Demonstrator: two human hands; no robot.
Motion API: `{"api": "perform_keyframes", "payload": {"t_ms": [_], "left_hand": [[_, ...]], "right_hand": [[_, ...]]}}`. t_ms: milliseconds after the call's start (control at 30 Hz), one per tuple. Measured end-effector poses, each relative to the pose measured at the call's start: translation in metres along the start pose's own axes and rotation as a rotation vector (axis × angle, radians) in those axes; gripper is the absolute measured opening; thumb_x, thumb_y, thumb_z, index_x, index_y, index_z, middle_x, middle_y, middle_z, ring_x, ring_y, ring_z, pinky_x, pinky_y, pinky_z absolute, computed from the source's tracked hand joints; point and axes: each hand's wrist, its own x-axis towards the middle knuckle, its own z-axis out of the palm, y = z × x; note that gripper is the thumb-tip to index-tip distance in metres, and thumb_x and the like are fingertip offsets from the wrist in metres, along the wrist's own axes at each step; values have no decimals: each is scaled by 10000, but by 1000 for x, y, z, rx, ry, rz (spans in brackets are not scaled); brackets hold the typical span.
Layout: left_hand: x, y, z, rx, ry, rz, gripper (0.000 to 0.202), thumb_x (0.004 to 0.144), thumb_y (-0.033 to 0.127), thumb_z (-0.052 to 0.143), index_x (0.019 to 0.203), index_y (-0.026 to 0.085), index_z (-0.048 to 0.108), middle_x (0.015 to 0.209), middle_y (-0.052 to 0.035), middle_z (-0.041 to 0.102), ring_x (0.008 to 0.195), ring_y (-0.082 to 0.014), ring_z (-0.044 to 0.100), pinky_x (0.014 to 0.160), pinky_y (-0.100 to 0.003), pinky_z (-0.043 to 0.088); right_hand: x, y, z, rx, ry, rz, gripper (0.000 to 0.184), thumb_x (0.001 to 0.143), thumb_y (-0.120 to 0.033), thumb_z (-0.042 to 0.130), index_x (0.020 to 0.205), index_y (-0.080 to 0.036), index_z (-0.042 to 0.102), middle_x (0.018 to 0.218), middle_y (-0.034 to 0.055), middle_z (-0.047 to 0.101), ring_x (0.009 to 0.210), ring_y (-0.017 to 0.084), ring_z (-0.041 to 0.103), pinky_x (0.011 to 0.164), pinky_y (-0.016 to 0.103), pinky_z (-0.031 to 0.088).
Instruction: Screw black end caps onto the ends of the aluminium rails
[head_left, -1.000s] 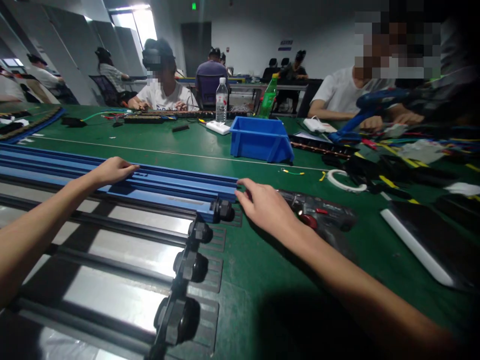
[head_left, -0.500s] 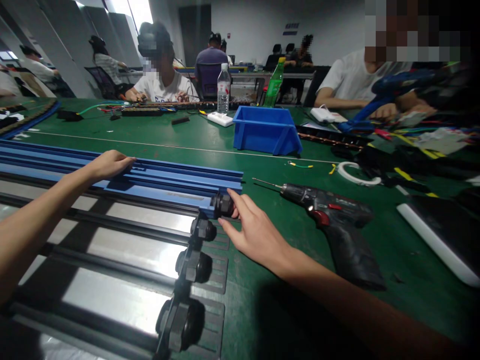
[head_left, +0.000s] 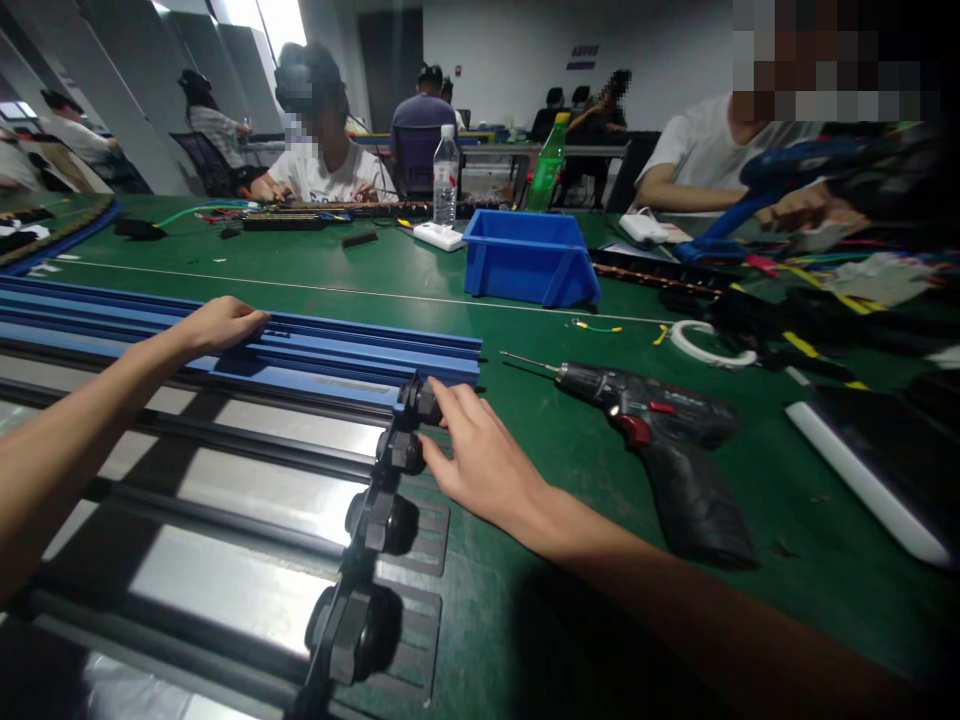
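On the left, several long blue metal rails (head_left: 352, 345) lie side by side on the green table, alongside silver panels (head_left: 262, 505) with black edging. My left hand (head_left: 223, 325) rests curled over the blue rails, its fingertips partly hidden. Black cable glands (head_left: 390, 520) stand in a row along the right ends of the panels. My right hand (head_left: 484, 455) has index finger and thumb around the farthest black cable gland (head_left: 424, 400), at the near blue rail's end. The thumb tip lies close to the neighbouring gland. Part of the grip is hidden.
A black cordless drill (head_left: 660, 440) lies right of my right hand, its bit pointing left. Beyond stand a blue bin (head_left: 529, 265), a clear bottle (head_left: 445, 180) and a green bottle (head_left: 550, 165). Cables and a white coil (head_left: 709, 345) lie right. Co-workers sit across the table.
My right hand has moved left with the cable gland, which now sits closer in line with the other glands. My left hand has stayed on the blue rails.
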Motion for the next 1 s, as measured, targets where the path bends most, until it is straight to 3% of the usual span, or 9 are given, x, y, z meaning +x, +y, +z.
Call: {"api": "perform_keyframes", "payload": {"t_ms": [533, 767, 1000], "left_hand": [[-10, 10, -1, -1, 27, 12, 630, 940, 582, 418, 808, 46, 721, 542, -2, 511, 600, -147, 433, 603, -271, 334], [-7, 0, 1, 4, 3, 49, 622, 912, 616, 476, 846, 55, 736, 528, 33, 445, 602, -133, 405, 583, -264, 293], [0, -15, 0, 0, 12, 42, 654, 885, 655, 507, 827, 50, 749, 504, 31, 468, 591, -146, 444, 595, -280, 306]], "right_hand": [[2, 8, 6, 31, -13, -92, 616, 947, -165, 531, 1526, -56, 352, 1260, 187, 550, 1089, 297, 581, 1014, 522, 527], [0, 9, 6, 56, 74, -74, 565, 948, -163, 551, 1492, -124, 403, 1256, 141, 592, 1086, 271, 600, 1000, 475, 537], [-2, 13, -2, 11, 247, -9, 553, 927, -179, 592, 1455, -122, 440, 1355, 162, 561, 1260, 311, 523, 1082, 516, 451]]}}
